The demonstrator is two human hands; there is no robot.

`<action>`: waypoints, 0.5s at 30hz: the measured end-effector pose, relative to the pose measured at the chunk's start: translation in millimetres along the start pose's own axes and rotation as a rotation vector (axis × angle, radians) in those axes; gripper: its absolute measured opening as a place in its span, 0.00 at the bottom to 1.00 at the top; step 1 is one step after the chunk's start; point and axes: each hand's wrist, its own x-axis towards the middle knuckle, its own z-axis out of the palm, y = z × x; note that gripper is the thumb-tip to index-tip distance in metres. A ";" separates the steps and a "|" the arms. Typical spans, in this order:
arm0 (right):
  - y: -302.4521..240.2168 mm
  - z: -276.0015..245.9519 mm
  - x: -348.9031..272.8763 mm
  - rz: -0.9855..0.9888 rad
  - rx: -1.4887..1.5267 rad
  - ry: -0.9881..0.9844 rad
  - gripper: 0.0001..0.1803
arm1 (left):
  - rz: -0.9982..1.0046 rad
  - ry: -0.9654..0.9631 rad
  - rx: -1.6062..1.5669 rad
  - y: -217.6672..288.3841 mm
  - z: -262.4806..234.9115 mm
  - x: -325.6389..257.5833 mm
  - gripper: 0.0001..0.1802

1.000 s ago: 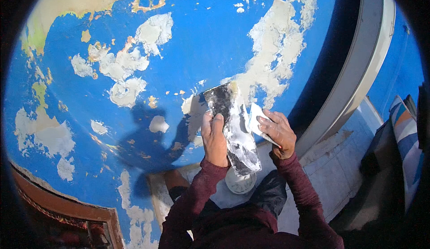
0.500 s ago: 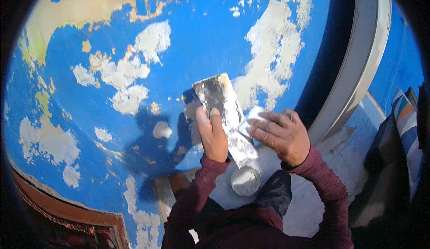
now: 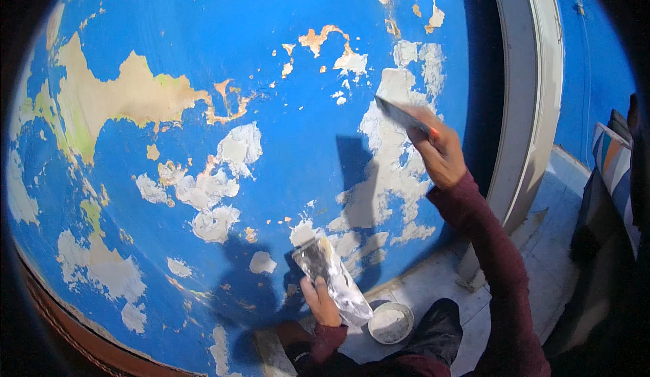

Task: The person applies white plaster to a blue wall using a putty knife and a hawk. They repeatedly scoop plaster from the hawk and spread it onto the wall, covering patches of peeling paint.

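Note:
My right hand (image 3: 441, 153) is raised to the blue wall (image 3: 291, 147), closed round a putty knife with a bit of red showing at its handle. The knife's dark blade (image 3: 398, 111) lies at a slant over a fresh-looking whitish filler patch (image 3: 384, 187). Lower down, my left hand (image 3: 322, 304) grips a broad flat filler-holding plate (image 3: 340, 277), its thumb on the dark upper face. White filler is smeared along that plate's right side and lower end. Below it a round tub (image 3: 391, 323) with pale contents stands on the floor near my legs.
Peeled beige patches (image 3: 128, 92) and several smaller filler spots (image 3: 215, 222) mark the wall on the left. A pale door frame (image 3: 525, 106) rises at the right. Beyond it, rolled or folded material (image 3: 615, 157) leans at the far right. A brown frame edge (image 3: 68, 326) curves at lower left.
My right hand has moved the putty knife from the plate up to the wall patch. My left hand with the plate now sits lower in the view, which has tilted upward.

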 end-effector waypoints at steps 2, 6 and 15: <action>3.0 9.2 35.6 -0.300 -0.267 0.094 0.24 | -0.077 0.075 -0.055 -31.5 -5.9 -17.3 0.13; 18.7 20.1 76.9 -0.482 -0.668 0.193 0.31 | -0.163 0.093 -0.029 -64.1 -20.3 -40.0 0.13; 30.7 62.1 104.7 -0.606 -0.852 0.280 0.29 | -0.292 0.184 -0.077 -95.4 -40.9 -56.3 0.11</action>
